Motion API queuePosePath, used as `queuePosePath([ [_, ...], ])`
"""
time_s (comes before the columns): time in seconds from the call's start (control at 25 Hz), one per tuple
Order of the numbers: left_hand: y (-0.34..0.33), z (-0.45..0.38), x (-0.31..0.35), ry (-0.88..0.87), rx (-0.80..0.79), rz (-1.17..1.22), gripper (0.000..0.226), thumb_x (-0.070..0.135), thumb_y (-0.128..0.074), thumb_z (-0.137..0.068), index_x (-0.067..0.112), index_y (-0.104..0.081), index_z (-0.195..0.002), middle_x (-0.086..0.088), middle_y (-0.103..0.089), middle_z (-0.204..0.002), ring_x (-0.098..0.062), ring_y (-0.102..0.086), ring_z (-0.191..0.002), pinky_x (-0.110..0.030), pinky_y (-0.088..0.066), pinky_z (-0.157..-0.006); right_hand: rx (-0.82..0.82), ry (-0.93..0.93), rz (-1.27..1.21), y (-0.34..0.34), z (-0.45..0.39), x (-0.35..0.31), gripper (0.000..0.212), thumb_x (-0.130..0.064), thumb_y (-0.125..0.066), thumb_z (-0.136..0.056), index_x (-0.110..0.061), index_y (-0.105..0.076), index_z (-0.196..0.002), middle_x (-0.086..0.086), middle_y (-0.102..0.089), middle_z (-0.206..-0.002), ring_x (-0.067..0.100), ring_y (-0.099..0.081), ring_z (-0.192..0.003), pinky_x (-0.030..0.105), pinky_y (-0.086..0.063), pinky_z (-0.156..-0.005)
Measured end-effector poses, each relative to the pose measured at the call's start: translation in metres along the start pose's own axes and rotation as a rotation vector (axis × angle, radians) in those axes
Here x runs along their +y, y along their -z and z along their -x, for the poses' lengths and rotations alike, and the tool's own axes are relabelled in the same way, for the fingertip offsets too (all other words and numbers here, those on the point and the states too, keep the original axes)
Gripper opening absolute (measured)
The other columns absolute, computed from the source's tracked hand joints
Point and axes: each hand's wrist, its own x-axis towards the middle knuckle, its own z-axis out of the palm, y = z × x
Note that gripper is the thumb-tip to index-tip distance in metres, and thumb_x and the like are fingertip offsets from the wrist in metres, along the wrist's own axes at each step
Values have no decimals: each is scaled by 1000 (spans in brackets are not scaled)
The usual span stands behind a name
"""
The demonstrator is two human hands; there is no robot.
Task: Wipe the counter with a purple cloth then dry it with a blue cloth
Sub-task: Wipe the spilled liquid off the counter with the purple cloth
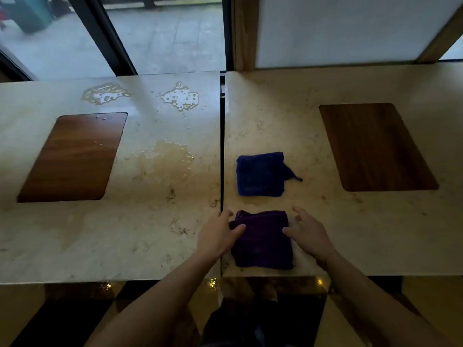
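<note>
The purple cloth (261,240) lay folded at the near edge of the right-hand counter slab (350,221), close to the dark seam (222,159) that split it from the left slab (100,234). Both hands were at the cloth. The left hand (218,235) sat at its left edge, thumb lying across the upper left corner of the fabric and the fingers reaching forward along the seam, relaxed rather than curled; it touched the cloth without a proper grip. The right hand (308,234) was at the right edge with the thumb tip touching the cloth and the fingers spread and slightly raised, holding nothing.

Just beyond the purple cloth, apart from it, the blue cloth (260,174) lay folded on the same slab, a small loop (298,178) sticking out from its right side.

The left slab was wet: two puddles (179,97) with bubbles sat near the far edge, and a wider, thinner spill (167,156) spread nearer the middle, beside the seam. A few drops showed on the dark wooden inlay (75,156) set into that slab. A matching wooden inlay (375,146) sat in the right slab, well to the right of the cloths.

Behind the left slab stood a window (162,33) onto a paved area, and behind the right a white panel (338,28) in a wooden frame
</note>
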Motion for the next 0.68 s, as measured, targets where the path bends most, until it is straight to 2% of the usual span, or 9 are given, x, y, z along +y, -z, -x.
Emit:
queuePosePath([
  [0.12, -15, -7, 7, 61, -19, 37, 59, 50, -64, -87, 27, -44, -138, -1, -45, -130, -19, -57, -108, -38, -55, -88, -25, -30, -42, -11, -13, 6, 76, -20, -70, -87, -21, -32, -153, 9, -41, -150, 23, -46, -131, 34, -42, -102],
  [0.28, -27, -12, 12, 152, -19, 166, 56, 30, -70, -86, 25, -46, -136, -3, -39, -131, -15, -49, -102, -31, -49, -88, -72, -70, -156, -22, -26, 6, 75, -10, -75, -80, -17, -40, -146, 3, -57, -130, 16, -58, -106, 26, -52, -83],
  [0.4, -30, -17, 8, 205, -45, 327, 56, 19, -70, -82, 25, -48, -133, -2, -55, -126, -13, -57, -102, -33, -54, -91, -100, -152, -243, -26, -31, -1, 75, -8, -78, -76, -18, -40, -141, 4, -62, -127, 22, -61, -108, 41, -54, -93],
  [0.48, -29, -17, 8, 208, -82, 391, 54, 14, -70, -83, 23, -49, -133, 0, -65, -116, -15, -64, -98, -39, -58, -86, -87, -165, -240, -29, -32, -3, 71, -8, -77, -76, -17, -42, -137, 5, -62, -124, 23, -62, -106, 42, -54, -92],
  [0.68, -20, -11, 9, 171, -97, 474, 45, 12, -67, -87, 25, -56, -128, 4, -62, -114, -11, -63, -98, -36, -59, -84, -65, -136, -312, -25, -24, -4, 45, -3, -70, -82, -21, -50, -118, 3, -62, -113, 19, -64, -96, 38, -58, -82],
])
